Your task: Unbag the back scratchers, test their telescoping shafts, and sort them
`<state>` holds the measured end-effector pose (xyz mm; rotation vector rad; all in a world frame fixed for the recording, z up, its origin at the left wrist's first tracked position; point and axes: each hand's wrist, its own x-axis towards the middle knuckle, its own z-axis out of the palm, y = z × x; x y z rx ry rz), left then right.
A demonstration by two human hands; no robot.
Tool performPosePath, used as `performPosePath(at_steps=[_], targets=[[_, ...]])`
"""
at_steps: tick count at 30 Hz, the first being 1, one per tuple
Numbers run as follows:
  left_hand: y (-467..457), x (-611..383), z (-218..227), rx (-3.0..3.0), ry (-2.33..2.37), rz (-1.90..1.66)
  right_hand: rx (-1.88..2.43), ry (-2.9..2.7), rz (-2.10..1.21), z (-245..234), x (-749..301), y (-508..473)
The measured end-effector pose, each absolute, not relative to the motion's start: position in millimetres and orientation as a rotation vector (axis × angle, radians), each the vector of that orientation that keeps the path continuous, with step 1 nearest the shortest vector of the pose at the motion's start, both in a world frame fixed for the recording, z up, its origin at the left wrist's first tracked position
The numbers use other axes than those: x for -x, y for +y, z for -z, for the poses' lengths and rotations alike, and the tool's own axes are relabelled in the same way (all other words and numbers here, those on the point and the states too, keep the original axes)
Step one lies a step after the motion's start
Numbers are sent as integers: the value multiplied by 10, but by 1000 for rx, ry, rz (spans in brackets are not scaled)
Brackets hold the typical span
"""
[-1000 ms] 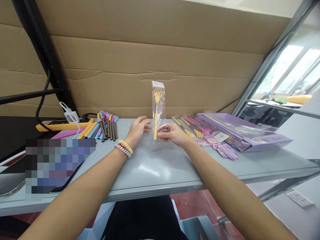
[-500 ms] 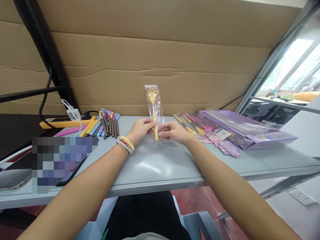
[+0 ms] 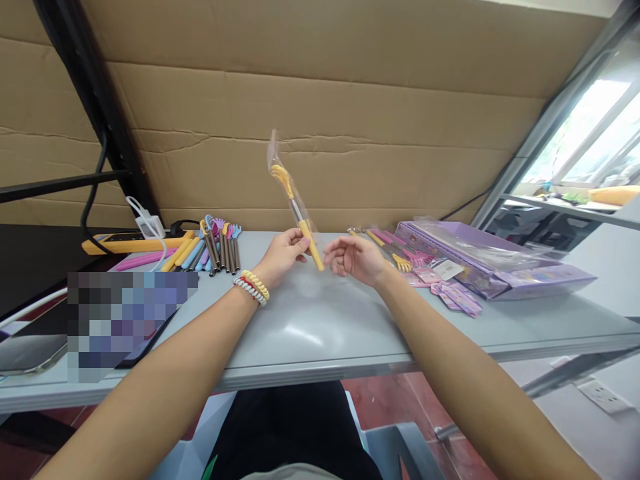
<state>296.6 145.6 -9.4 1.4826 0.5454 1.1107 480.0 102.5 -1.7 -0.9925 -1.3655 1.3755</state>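
Head view; grey tabletop [image 3: 320, 333] set before a cardboard panel [image 3: 320, 113].

Principal item: yellow hand-shaped back scratcher [image 3: 312, 247] with metal shaft, one piece. Located above the tabletop between the two hands; tilted, claw end up and to the left, butt of the handle low and to the right. Clear plastic sleeve [image 3: 273, 148] around it, its upper end standing bent past the claw; whether sealed, cannot be told.

Left hand [image 3: 286, 259]: thumb and fingers closed on the sleeved handle. Bracelets [image 3: 255, 288] at the wrist, yellow, red and pale grey.

Right hand [image 3: 354, 260]: fingers loosely curled, nothing seen within them; just beside the butt, apparently not touching.

Lot at right: bagged yellow scratchers [image 3: 401, 263] and pink scratchers [image 3: 417, 258], lying flat; pink-and-purple cards [image 3: 457, 298]; purple box [image 3: 547, 283].

Lot at left: scratcher heads on metal shafts [image 3: 223, 253], unbagged, bunched together; coloured handles [image 3: 175, 257]; yellow power strip [image 3: 115, 247].

Hazards, by judgement: one hand alone appears to bear the piece, so a slackened pinch on slick film could let it swivel or drop. Claw tips pressed hard against the thin sleeve could stretch or pierce it. Should the sleeve be unsealed, tipping it mouth-down could let the scratcher slide out. A careless sweep rightward could scatter the cards.
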Motion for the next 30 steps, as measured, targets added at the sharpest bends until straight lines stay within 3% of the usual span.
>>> performPosePath(at_steps=[13, 30], targets=[[1442, -2979, 78, -1257, 554, -1175, 1371, -1676, -998, 39, -4822, 981], [1356, -3030, 72, -1063, 538, -1093, 1521, -1793, -645, 85, -4821, 1008]])
